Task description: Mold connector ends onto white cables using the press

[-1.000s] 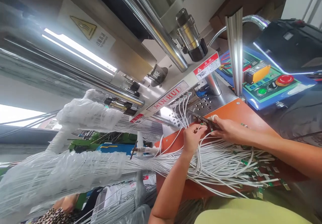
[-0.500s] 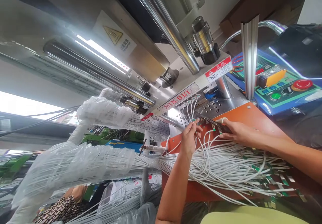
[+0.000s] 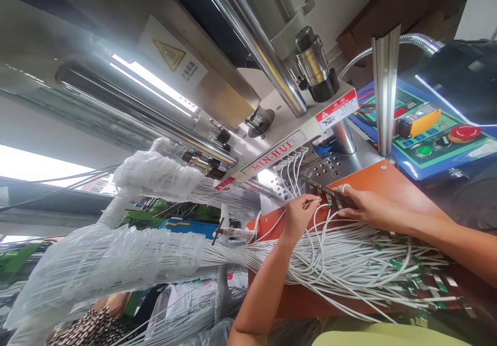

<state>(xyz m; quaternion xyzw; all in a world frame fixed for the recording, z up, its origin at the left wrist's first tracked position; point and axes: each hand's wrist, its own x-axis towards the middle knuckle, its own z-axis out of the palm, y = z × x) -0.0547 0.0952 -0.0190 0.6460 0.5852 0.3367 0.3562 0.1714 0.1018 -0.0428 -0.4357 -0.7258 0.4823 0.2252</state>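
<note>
Bar of dark, metal-looking stuff (image 3: 325, 188), long and narrow, slanting over the near edge of the press bed, with green-and-silver connectors (image 3: 330, 200) along its near side. The right hand (image 3: 361, 204) grips its near end, thumb apart from the fingers. The left hand (image 3: 298, 215) has thumb and fingertips pinched together beside the bar, on what looks like a small connector (image 3: 319, 199) — too small to see clearly.

Good handling here, I judge, means a steady right-hand grip so the bar does not twist, and a light left-hand pinch on the connector body rather than a pull on its cable. Slack in the looped white cables (image 3: 341, 268) matters too; a snag could drag a piece crooked.

Those cables spread over the orange bench (image 3: 368, 180). Beyond the bar, more cables (image 3: 297, 169) run in under the press plate (image 3: 279, 154), marked "DANGER" — fingers are best kept well out of that gap. At the right, a blue control box (image 3: 417, 160) carries a red button (image 3: 465, 132) and a green one.
</note>
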